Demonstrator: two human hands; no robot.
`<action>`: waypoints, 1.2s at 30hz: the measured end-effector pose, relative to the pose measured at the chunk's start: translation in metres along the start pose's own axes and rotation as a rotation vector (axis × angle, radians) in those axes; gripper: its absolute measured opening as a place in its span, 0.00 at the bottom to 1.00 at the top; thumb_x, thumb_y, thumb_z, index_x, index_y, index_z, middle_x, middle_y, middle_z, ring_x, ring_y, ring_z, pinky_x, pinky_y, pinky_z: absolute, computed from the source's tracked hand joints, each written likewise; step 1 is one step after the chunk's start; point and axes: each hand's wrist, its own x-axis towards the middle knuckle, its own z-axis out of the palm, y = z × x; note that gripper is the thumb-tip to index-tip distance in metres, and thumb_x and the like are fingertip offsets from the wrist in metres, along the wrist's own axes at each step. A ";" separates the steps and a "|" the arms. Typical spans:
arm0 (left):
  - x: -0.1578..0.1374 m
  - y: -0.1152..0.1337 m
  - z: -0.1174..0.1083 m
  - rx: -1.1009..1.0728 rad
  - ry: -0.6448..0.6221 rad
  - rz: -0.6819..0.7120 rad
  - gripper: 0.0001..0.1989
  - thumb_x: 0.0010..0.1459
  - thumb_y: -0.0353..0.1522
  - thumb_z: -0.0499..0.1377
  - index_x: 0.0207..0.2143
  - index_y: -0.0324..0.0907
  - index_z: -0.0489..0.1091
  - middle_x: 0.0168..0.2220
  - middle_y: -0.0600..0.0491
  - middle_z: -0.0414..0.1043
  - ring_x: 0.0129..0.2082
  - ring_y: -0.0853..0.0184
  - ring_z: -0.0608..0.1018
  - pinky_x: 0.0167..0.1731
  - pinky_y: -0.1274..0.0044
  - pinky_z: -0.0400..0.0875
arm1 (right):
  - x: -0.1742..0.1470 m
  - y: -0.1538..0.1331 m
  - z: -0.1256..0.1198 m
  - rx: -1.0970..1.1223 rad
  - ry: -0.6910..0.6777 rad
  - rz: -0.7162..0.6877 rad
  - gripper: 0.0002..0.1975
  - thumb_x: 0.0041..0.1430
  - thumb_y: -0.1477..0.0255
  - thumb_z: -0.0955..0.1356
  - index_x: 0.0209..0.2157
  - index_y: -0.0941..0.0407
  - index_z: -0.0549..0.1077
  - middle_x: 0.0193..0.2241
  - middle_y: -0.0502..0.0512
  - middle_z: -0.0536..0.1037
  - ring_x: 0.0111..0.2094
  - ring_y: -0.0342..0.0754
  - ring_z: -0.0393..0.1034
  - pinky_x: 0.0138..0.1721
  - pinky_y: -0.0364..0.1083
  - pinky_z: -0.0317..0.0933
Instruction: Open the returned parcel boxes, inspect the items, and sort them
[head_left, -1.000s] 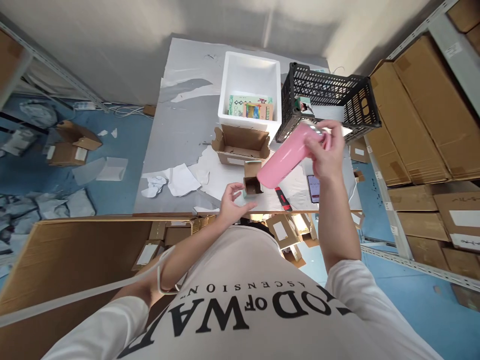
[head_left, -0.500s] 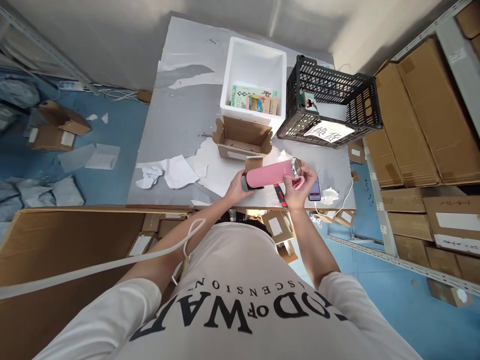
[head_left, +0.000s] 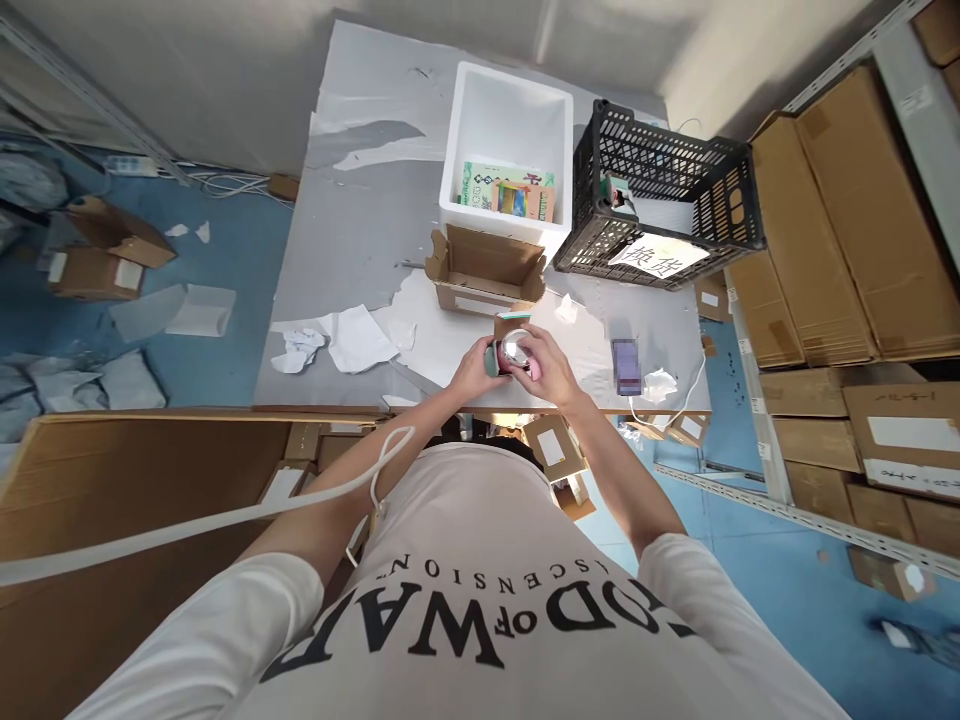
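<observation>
A pink bottle with a shiny silver cap (head_left: 515,347) stands on end, seen from above, most of its body hidden beneath the cap. My right hand (head_left: 551,368) has its fingers wrapped around the top of the bottle. On the other side, my left hand (head_left: 474,371) grips a narrow box with a green side (head_left: 491,359) and a raised brown flap (head_left: 511,322). The bottle's lower part appears to be inside this box, though the hands hide how deep it sits.
An open cardboard box (head_left: 491,298) stands just behind my hands. Beyond it are a white foam box (head_left: 506,225) with booklets and a black crate (head_left: 589,240). Torn paper (head_left: 360,340) lies to the left, a phone (head_left: 626,366) with a cable to the right.
The pink bottle has gone from lying sideways between my hands to upright. My right hand has moved left with it, uncovering the phone. The red-and-black tool is no longer visible.
</observation>
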 end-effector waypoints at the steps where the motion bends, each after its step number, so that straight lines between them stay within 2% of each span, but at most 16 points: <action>1: 0.000 0.000 -0.002 -0.011 -0.012 0.002 0.39 0.41 0.37 0.70 0.54 0.41 0.59 0.52 0.45 0.68 0.51 0.55 0.73 0.50 0.64 0.70 | -0.001 0.005 0.004 -0.039 -0.069 -0.025 0.17 0.61 0.62 0.65 0.50 0.54 0.67 0.55 0.65 0.67 0.56 0.57 0.63 0.53 0.57 0.63; 5: 0.000 -0.002 -0.006 -0.063 -0.060 0.032 0.40 0.42 0.40 0.70 0.55 0.43 0.56 0.51 0.45 0.69 0.50 0.57 0.75 0.49 0.65 0.71 | -0.005 0.023 0.012 -0.219 -0.280 -0.088 0.16 0.62 0.61 0.64 0.47 0.54 0.72 0.55 0.63 0.70 0.53 0.59 0.61 0.54 0.59 0.55; 9: -0.001 -0.010 -0.003 -0.138 -0.022 0.063 0.43 0.42 0.41 0.71 0.55 0.43 0.51 0.53 0.42 0.67 0.53 0.57 0.74 0.51 0.65 0.70 | -0.007 0.031 0.011 -0.323 -0.380 -0.076 0.19 0.63 0.56 0.62 0.46 0.53 0.74 0.59 0.61 0.67 0.54 0.60 0.60 0.54 0.60 0.51; 11: -0.002 -0.013 -0.003 -0.101 -0.035 0.089 0.39 0.44 0.43 0.70 0.53 0.44 0.52 0.52 0.43 0.67 0.51 0.56 0.74 0.50 0.64 0.70 | -0.009 0.032 0.007 -0.311 -0.394 -0.083 0.23 0.60 0.52 0.64 0.48 0.53 0.73 0.60 0.62 0.64 0.55 0.62 0.59 0.54 0.61 0.51; 13: -0.002 -0.014 -0.004 -0.014 -0.064 0.139 0.33 0.48 0.43 0.68 0.50 0.43 0.57 0.51 0.43 0.67 0.51 0.56 0.74 0.51 0.64 0.69 | -0.013 0.033 0.003 -0.260 -0.348 -0.064 0.28 0.55 0.48 0.67 0.50 0.53 0.73 0.63 0.64 0.60 0.58 0.65 0.56 0.54 0.62 0.50; 15: -0.003 -0.015 -0.007 0.051 -0.088 0.200 0.26 0.51 0.43 0.65 0.48 0.43 0.61 0.52 0.43 0.66 0.55 0.55 0.71 0.53 0.64 0.68 | -0.017 0.034 0.001 -0.175 -0.201 0.033 0.30 0.53 0.49 0.68 0.51 0.53 0.72 0.63 0.66 0.57 0.60 0.66 0.53 0.55 0.64 0.51; 18: -0.004 -0.015 -0.009 0.075 -0.088 0.239 0.24 0.53 0.43 0.64 0.48 0.42 0.63 0.54 0.41 0.64 0.59 0.54 0.67 0.54 0.64 0.66 | -0.022 0.037 0.004 0.036 0.060 0.289 0.23 0.60 0.55 0.63 0.50 0.54 0.70 0.54 0.66 0.67 0.54 0.60 0.63 0.51 0.60 0.59; 19: -0.004 -0.015 -0.010 0.075 -0.085 0.239 0.24 0.53 0.43 0.64 0.48 0.42 0.63 0.53 0.41 0.64 0.59 0.54 0.67 0.54 0.64 0.66 | -0.023 0.039 0.006 0.129 0.075 0.351 0.19 0.63 0.57 0.61 0.48 0.54 0.71 0.49 0.64 0.71 0.50 0.57 0.66 0.48 0.58 0.62; 21: -0.003 -0.016 -0.010 0.079 -0.098 0.244 0.24 0.53 0.44 0.64 0.48 0.43 0.64 0.53 0.42 0.65 0.59 0.55 0.67 0.54 0.65 0.67 | -0.021 0.041 0.013 0.269 0.001 0.402 0.17 0.64 0.59 0.59 0.42 0.53 0.72 0.40 0.59 0.74 0.42 0.53 0.70 0.44 0.55 0.65; 23: -0.003 -0.015 -0.010 0.081 -0.131 0.257 0.24 0.53 0.45 0.64 0.47 0.43 0.64 0.53 0.42 0.65 0.59 0.54 0.67 0.53 0.65 0.67 | -0.016 0.043 0.020 0.271 -0.027 0.405 0.16 0.60 0.57 0.64 0.41 0.54 0.72 0.40 0.59 0.73 0.42 0.53 0.69 0.44 0.55 0.65; 25: -0.002 -0.015 -0.010 0.076 -0.157 0.258 0.25 0.53 0.45 0.64 0.48 0.43 0.64 0.55 0.42 0.64 0.58 0.54 0.68 0.53 0.64 0.67 | -0.007 0.046 0.023 0.204 0.022 0.405 0.28 0.52 0.56 0.70 0.51 0.54 0.68 0.48 0.63 0.69 0.48 0.58 0.65 0.47 0.58 0.65; 27: -0.001 -0.014 -0.011 0.071 -0.184 0.235 0.25 0.53 0.46 0.64 0.48 0.43 0.64 0.56 0.42 0.64 0.56 0.55 0.70 0.50 0.65 0.69 | 0.001 0.049 0.022 0.188 -0.018 0.363 0.41 0.48 0.56 0.72 0.60 0.54 0.59 0.54 0.65 0.65 0.53 0.61 0.61 0.50 0.61 0.63; 30: 0.001 -0.012 -0.015 0.072 -0.220 0.149 0.27 0.52 0.45 0.64 0.49 0.43 0.61 0.56 0.42 0.65 0.48 0.58 0.75 0.45 0.66 0.71 | 0.009 0.054 0.015 0.207 -0.197 0.227 0.40 0.53 0.56 0.70 0.63 0.52 0.56 0.51 0.63 0.68 0.54 0.61 0.60 0.55 0.64 0.59; 32: 0.002 -0.011 -0.017 0.070 -0.231 0.111 0.29 0.51 0.45 0.65 0.50 0.43 0.60 0.56 0.42 0.65 0.46 0.58 0.76 0.45 0.66 0.71 | 0.008 0.057 0.014 0.199 -0.176 0.219 0.43 0.52 0.54 0.70 0.65 0.51 0.53 0.53 0.63 0.65 0.55 0.61 0.59 0.56 0.65 0.58; 34: 0.002 -0.010 -0.018 0.062 -0.240 0.105 0.29 0.50 0.44 0.65 0.49 0.43 0.59 0.55 0.43 0.66 0.49 0.56 0.75 0.48 0.64 0.70 | 0.005 0.058 0.016 0.227 -0.096 0.293 0.54 0.49 0.50 0.71 0.69 0.50 0.40 0.58 0.65 0.58 0.55 0.60 0.59 0.53 0.63 0.62; 36: 0.002 -0.011 -0.016 0.022 -0.237 0.095 0.30 0.49 0.44 0.66 0.49 0.44 0.58 0.55 0.42 0.67 0.52 0.54 0.74 0.51 0.62 0.69 | 0.002 0.059 0.020 0.298 -0.055 0.359 0.62 0.48 0.48 0.71 0.68 0.50 0.25 0.59 0.66 0.55 0.50 0.57 0.64 0.49 0.60 0.66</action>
